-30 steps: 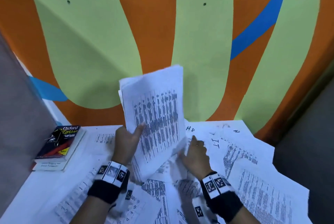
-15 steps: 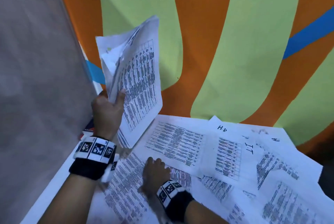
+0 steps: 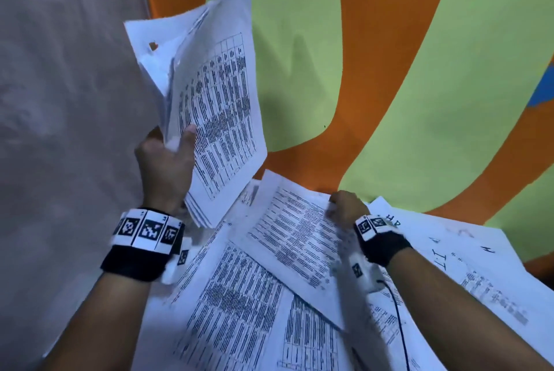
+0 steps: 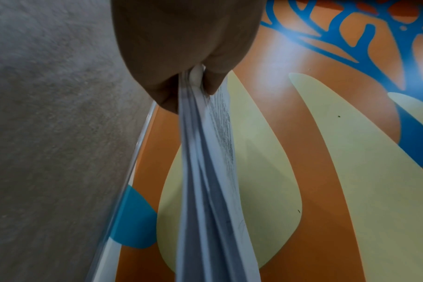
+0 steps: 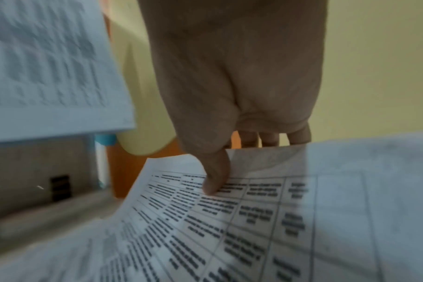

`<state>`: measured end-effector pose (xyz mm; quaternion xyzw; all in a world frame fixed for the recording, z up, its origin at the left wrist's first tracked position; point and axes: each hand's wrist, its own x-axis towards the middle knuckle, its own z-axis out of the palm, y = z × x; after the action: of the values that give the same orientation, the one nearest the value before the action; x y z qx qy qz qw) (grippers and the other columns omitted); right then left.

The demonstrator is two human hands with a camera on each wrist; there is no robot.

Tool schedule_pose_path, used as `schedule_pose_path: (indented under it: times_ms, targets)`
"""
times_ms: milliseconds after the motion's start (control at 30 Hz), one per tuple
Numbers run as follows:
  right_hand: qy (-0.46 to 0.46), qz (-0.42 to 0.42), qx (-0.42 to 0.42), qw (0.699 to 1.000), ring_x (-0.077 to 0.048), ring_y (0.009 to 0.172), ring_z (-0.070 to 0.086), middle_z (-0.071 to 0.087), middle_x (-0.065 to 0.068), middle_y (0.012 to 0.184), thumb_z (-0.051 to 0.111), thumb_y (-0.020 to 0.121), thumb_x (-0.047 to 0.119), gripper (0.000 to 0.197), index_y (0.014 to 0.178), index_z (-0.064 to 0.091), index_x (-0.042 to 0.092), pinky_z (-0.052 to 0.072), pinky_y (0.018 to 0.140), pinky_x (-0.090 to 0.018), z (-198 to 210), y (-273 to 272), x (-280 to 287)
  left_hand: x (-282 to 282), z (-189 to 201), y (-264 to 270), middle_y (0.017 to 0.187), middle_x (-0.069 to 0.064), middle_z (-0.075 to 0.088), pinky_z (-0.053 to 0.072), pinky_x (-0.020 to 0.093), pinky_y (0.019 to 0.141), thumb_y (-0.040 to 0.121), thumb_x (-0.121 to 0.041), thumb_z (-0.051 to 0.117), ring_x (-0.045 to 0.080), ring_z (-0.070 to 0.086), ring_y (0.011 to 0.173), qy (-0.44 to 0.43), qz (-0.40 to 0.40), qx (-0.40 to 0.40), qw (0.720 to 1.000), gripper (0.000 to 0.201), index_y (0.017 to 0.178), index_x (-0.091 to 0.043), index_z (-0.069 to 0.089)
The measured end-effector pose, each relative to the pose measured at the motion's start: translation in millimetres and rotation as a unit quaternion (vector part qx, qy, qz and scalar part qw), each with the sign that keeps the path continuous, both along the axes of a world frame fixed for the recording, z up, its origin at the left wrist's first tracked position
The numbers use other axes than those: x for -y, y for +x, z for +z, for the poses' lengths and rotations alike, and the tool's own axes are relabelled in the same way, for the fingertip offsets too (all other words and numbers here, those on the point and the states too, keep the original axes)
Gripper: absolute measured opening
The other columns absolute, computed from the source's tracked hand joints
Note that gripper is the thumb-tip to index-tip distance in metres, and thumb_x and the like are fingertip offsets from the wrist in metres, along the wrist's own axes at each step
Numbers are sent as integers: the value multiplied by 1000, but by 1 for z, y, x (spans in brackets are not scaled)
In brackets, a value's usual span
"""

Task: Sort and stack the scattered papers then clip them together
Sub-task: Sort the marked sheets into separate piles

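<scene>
One gathered stack (image 3: 209, 107) stands upright in your left hand (image 3: 166, 166), pinched at its lower edge. Your right hand (image 3: 344, 208) pinches the far edge of a loose sheet (image 3: 293, 235) on the surface, just right of the stack

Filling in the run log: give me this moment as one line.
left hand: grips raised paper stack | right hand: pinches loose sheet by its far edge | clipping: not yet done

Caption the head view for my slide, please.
Left hand holds a paper stack; right hand pinches another sheet.
</scene>
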<state>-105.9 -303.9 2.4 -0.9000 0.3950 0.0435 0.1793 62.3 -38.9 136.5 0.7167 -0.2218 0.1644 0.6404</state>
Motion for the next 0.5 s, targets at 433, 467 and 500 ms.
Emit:
schedule_pose_path:
  times_ms: [433, 467, 500]
  targets:
    - [-10, 55, -159, 986, -36, 122, 46, 48, -14, 125, 55, 88, 26, 18, 101, 59, 15, 45, 97, -45, -41, 15, 26, -6, -15, 37, 83, 2, 67, 54, 32, 73, 84, -32, 69, 12, 64, 73, -24, 25, -43, 998, 15, 89, -18, 65]
    - [1, 61, -150, 987, -34, 115, 53, 54, -12, 112, 55, 87, 22, 11, 78, 53, 15, 47, 91, -40, -39, 16, 28, -6, -14, 37, 83, 0, 68, 54, 32, 74, 84, -31, 69, 10, 65, 72, -30, 22, -45, 998, 14, 90, -19, 65]
    - [9, 60, -136, 989, -33, 109, 59, 55, -10, 99, 56, 86, 19, 24, 66, 44, 16, 48, 85, -36, -42, 18, 30, -5, -14, 38, 82, -4, 68, 55, 33, 76, 84, -30, 69, 8, 65, 70, -34, 21, -49, 998, 13, 90, -20, 65]
